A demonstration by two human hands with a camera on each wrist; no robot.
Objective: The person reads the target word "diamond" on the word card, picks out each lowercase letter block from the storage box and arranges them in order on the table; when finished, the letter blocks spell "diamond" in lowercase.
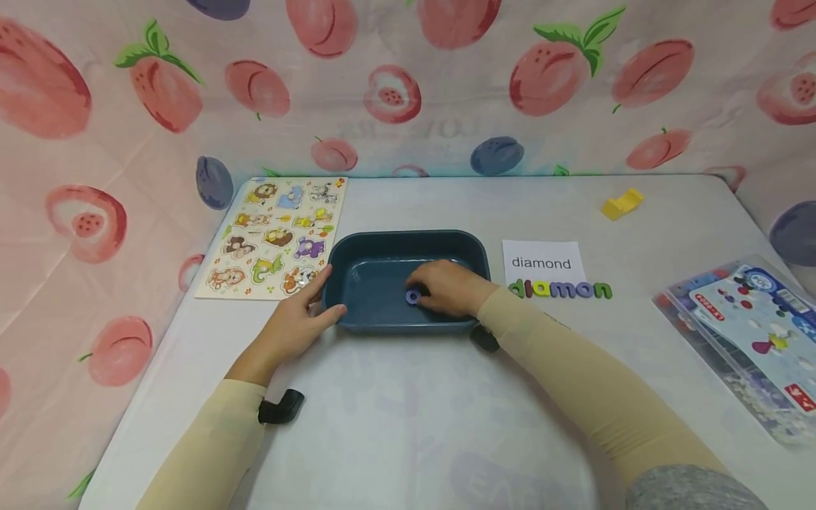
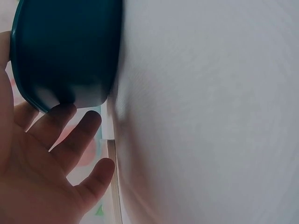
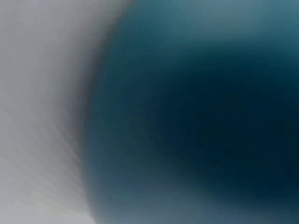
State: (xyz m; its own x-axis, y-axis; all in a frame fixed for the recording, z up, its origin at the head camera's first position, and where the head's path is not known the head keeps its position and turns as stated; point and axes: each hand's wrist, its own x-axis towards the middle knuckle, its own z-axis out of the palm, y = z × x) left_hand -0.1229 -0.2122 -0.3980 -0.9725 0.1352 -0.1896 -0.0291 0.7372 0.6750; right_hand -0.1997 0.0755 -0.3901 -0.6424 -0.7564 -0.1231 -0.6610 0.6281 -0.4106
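A dark blue rectangular tray (image 1: 376,283) stands on the white table. My left hand (image 1: 295,322) rests against its near left corner, thumb by the front rim and spread fingers along the left end. In the left wrist view, the fingers (image 2: 84,137) are fairly straight, some apart from the tray wall (image 2: 65,51). Inside the tray, my right hand (image 1: 449,289) pinches a small purple letter piece (image 1: 413,297) with a round hole; fingers hide the rest of it. The right wrist view is a blur of the tray (image 3: 210,116), with no hand visible.
A card printed "diamond" (image 1: 542,261) lies right of the tray, with coloured letters (image 1: 561,290) reading "diamon" below it. An animal puzzle board (image 1: 274,237) is at the left. A yellow block (image 1: 622,204) sits far right, and a clear plastic case (image 1: 746,340) nearer.
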